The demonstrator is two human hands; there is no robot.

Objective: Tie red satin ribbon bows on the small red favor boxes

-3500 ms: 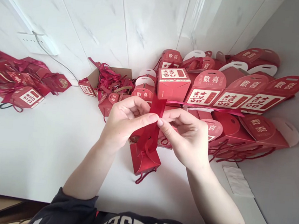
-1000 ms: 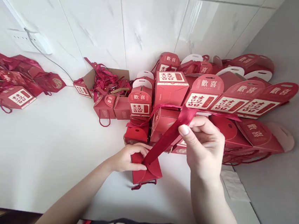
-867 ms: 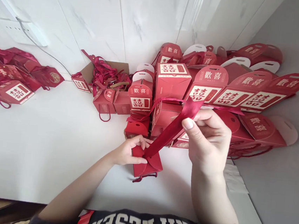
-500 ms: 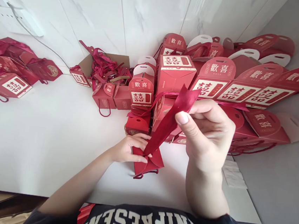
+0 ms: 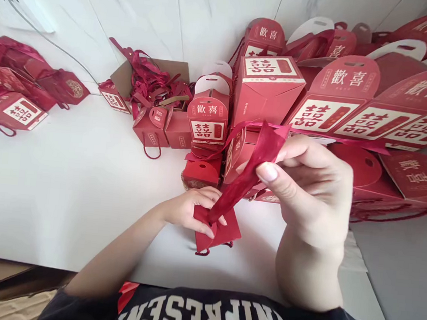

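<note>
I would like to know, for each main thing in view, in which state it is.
Small red box: top flaps folded down
Red ribbon: held up, slanting from the box
Left hand: on the box, fingers bent
Right hand: pinching the ribbon
Ribbon box: open, heaped with loose ribbons
Boxes at right: stacked, several flaps raised
Boxes at left: clustered, with ribbons

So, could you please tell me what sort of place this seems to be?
Most likely an indoor work area, perhaps in a home or small workshop; I can't tell which. A white tabletop by a tiled wall, with stacked red boxes, suggests it.
</note>
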